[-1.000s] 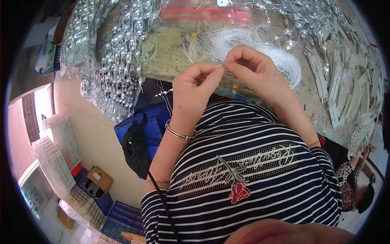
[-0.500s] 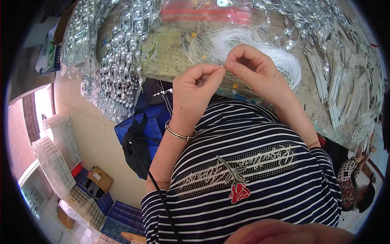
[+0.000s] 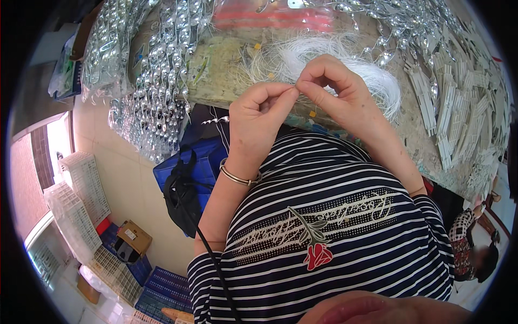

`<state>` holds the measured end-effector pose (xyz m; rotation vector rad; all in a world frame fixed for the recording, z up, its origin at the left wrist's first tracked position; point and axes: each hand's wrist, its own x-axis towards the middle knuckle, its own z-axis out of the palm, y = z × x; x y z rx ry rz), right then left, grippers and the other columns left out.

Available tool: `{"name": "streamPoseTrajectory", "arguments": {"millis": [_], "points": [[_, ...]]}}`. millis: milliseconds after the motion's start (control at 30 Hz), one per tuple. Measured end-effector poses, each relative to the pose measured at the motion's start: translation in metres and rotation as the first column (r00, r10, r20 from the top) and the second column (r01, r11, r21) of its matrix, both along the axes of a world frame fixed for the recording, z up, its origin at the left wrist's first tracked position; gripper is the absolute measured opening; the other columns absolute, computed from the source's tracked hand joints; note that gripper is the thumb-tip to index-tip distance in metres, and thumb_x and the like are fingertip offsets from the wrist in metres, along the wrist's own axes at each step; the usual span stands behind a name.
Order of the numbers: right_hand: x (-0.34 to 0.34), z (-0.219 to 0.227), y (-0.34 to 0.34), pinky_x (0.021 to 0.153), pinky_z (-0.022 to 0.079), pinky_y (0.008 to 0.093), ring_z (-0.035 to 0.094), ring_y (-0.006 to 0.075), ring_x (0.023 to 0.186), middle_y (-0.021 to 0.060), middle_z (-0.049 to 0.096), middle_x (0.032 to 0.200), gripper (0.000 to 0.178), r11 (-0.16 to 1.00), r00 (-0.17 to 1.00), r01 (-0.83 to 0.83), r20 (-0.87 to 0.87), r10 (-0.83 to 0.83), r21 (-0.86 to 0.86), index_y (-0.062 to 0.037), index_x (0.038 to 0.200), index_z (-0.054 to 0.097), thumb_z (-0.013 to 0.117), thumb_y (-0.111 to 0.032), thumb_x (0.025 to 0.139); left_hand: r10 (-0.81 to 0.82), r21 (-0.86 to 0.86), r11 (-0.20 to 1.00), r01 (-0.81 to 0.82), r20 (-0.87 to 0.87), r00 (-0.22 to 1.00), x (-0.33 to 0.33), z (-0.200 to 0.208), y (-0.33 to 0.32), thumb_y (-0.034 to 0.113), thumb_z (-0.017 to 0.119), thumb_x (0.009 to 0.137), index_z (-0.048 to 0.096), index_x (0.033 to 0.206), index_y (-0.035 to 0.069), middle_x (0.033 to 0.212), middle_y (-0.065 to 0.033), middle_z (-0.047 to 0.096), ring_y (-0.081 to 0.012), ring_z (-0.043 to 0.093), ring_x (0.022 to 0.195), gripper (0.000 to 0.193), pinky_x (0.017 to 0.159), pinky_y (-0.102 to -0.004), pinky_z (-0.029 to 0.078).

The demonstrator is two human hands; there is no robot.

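Observation:
My left hand (image 3: 259, 121) and my right hand (image 3: 332, 92) meet fingertip to fingertip just above my striped shirt. Both pinch a thin white thread (image 3: 295, 86) between thumb and forefinger. The thread is almost too fine to see. Behind the hands lies a loose bundle of white threads (image 3: 329, 59) on the worktable (image 3: 226, 70). A small silver twisted piece (image 3: 216, 120) hangs below the table edge, left of my left hand. A gold bangle circles my left wrist.
Strings of shiny silver ornaments (image 3: 156, 70) drape over the table's left edge. White plastic strips (image 3: 458, 113) lie heaped at the right. A red packet (image 3: 275, 19) sits at the back. Blue crates (image 3: 194, 167), white baskets (image 3: 81, 183) and a black bag (image 3: 181, 197) stand on the floor. Another person (image 3: 475, 248) sits at lower right.

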<state>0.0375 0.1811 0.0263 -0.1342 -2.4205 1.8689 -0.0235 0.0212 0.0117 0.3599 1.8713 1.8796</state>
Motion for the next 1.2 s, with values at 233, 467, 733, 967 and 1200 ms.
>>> {"name": "streamPoseTrajectory", "arguments": {"millis": [233,467,733,967,1200], "points": [[0.0,0.006,-0.002,0.078,0.041,0.0213,0.05,0.0071,0.083,-0.002,0.054,0.088,0.01,0.945,0.984,0.076,0.179,-0.019,-0.319,-0.0036,0.094,0.06,0.055,-0.012,0.09,0.021,0.063,0.998,-0.03,0.141,0.99,-0.001,0.002,-0.002,0.004,0.069,0.08,0.068,0.087,0.0,0.067,0.0088,0.053,0.0017,0.041,0.059,0.009,0.053,-0.0139,0.032],[-0.001,0.012,-0.005,0.079,0.041,0.0202,0.05,0.0055,0.082,-0.0023,0.056,0.087,0.018,0.882,0.968,0.128,0.249,-0.013,-0.454,-0.0031,0.1,0.062,0.054,-0.017,0.091,0.038,0.062,0.997,-0.05,0.173,0.984,-0.003,0.006,-0.001,0.004,0.069,0.08,0.068,0.088,0.0,0.066,0.0098,0.051,0.0018,0.038,0.057,0.009,0.051,-0.0141,0.029],[-0.004,-0.001,0.001,0.077,0.04,0.0203,0.049,0.0049,0.082,-0.0033,0.056,0.087,0.008,0.92,0.986,0.079,0.168,-0.015,-0.383,-0.0038,0.092,0.061,0.059,-0.011,0.088,-0.044,-0.036,0.998,0.05,0.144,0.989,-0.003,0.003,-0.006,0.002,0.066,0.081,0.066,0.095,-0.001,0.075,0.0029,0.061,-0.0007,0.049,0.065,0.014,0.059,-0.0144,0.037],[-0.003,0.002,-0.003,0.077,0.04,0.0204,0.049,0.0058,0.083,-0.0031,0.055,0.086,0.008,0.911,0.969,0.13,0.244,-0.033,-0.391,-0.0031,0.089,0.061,0.058,-0.01,0.088,-0.053,0.086,0.996,0.032,0.255,0.966,-0.003,0.007,-0.007,0.005,0.067,0.081,0.067,0.093,0.0,0.073,0.0054,0.059,0.0013,0.047,0.063,0.013,0.057,-0.0135,0.036],[0.0,-0.006,0.0,0.079,0.04,0.021,0.051,0.007,0.085,-0.0013,0.055,0.09,0.007,0.975,0.988,0.092,0.139,-0.064,-0.204,-0.0026,0.091,0.06,0.058,-0.009,0.088,-0.053,0.077,0.996,0.035,0.244,0.968,-0.002,0.005,-0.008,0.004,0.065,0.082,0.067,0.091,0.0,0.07,0.0069,0.057,0.0015,0.044,0.061,0.011,0.055,-0.0139,0.034]]}}
